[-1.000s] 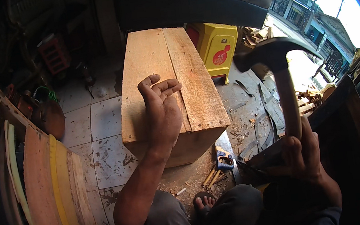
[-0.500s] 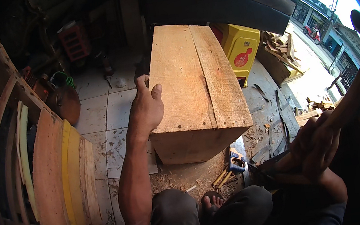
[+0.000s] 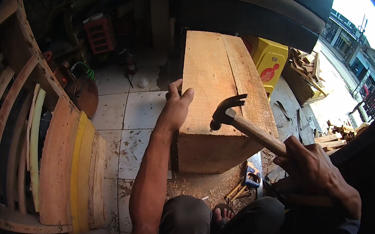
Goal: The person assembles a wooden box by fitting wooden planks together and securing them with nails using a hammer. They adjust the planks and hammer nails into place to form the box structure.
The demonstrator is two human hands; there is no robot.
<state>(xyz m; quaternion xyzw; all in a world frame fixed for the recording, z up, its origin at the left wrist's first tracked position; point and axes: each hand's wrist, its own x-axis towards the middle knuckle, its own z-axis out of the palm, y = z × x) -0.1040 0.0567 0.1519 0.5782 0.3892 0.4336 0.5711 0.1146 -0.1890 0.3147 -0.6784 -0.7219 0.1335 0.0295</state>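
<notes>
A box of rough wooden boards [image 3: 208,74] stands in front of my knees. A lengthwise seam runs along its top. My left hand [image 3: 175,111] grips the box's left edge, thumb on the top side and fingers bent over the edge. In my right hand [image 3: 313,167] is a claw hammer [image 3: 257,132], held by its wooden handle. Its dark metal head is over the near end of the box top, claw pointing right. I cannot tell whether the hammer's face touches the wood; the head hides part of the near edge.
A handsaw [image 3: 252,174] with a blue and black handle lies on the floor by the box, among wood shavings. Left of me stands a curved wooden frame [image 3: 55,168]. Behind the box are a yellow plastic stool [image 3: 276,54] and scrap wood [image 3: 306,72]. A red crate [image 3: 99,34] is farther back.
My right hand has swung the hammer down from its raised place at the right to the near edge of the box. My left hand keeps its hold. The whole view has shifted slightly.
</notes>
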